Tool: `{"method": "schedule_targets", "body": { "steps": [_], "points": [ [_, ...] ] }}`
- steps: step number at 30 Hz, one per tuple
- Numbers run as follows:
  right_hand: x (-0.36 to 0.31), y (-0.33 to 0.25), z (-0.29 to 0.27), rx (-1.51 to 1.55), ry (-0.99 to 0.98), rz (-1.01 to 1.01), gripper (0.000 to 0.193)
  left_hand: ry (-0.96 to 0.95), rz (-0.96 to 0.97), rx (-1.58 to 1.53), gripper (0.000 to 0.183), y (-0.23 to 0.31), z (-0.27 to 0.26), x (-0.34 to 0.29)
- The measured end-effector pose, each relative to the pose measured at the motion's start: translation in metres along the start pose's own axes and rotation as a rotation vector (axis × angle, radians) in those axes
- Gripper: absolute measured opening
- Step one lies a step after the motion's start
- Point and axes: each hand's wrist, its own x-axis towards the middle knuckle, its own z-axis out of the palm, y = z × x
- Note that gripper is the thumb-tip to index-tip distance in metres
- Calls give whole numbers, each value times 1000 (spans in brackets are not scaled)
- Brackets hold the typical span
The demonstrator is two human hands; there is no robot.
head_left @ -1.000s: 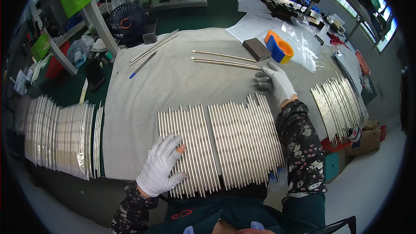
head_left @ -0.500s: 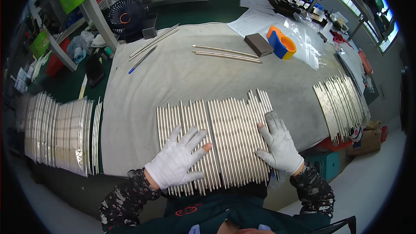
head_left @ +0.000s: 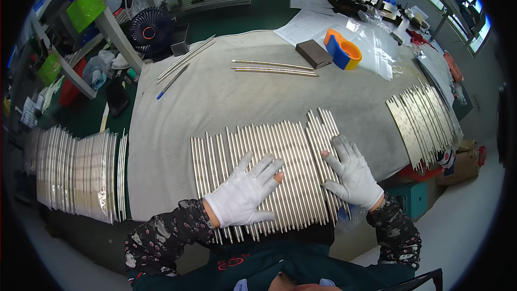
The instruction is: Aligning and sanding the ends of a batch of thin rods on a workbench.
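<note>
A wide row of thin silvery metal rods [head_left: 293, 178] lies side by side on the grey cloth at the near edge of the table. My left hand [head_left: 243, 191], in a white glove with a bare fingertip showing, rests flat across the left-middle rods with its fingers spread. At the right end of the row, my right hand [head_left: 353, 178], gloved the same way, lies over the last rods, fingers apart. A few rods there stick out farther than the others. Narrow gaps show among the rods at the left end.
Bagged rods [head_left: 81, 172] lie at far left, another rod bundle [head_left: 423, 124] at right. Loose rods [head_left: 276, 68], a pen [head_left: 172, 82], a dark block [head_left: 314, 54] and an orange-and-blue tape-like ring [head_left: 344, 53] sit farther back. A fan [head_left: 149, 31] stands at back left.
My left hand has slid to the right over the rods. Rods in the middle have closed together, while gaps have opened at the left. My right hand stays at the right end.
</note>
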Motion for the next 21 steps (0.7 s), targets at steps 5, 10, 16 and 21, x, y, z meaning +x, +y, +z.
{"method": "schedule_targets", "body": {
  "steps": [5, 10, 16, 21],
  "points": [
    [-6, 16, 2, 0, 20, 19, 65, -31, 44, 8, 87, 2, 3, 22],
    [-4, 22, -3, -1, 97, -27, 60, -39, 44, 15, 91, 2, 0, 32],
    [-35, 12, -6, 129, 178, 75, 67, -72, 83, -23, 84, -13, -15, 45],
    [-85, -5, 10, 326, 310, 227, 86, 189, 45, 30, 74, -57, -31, 93]
  ]
}}
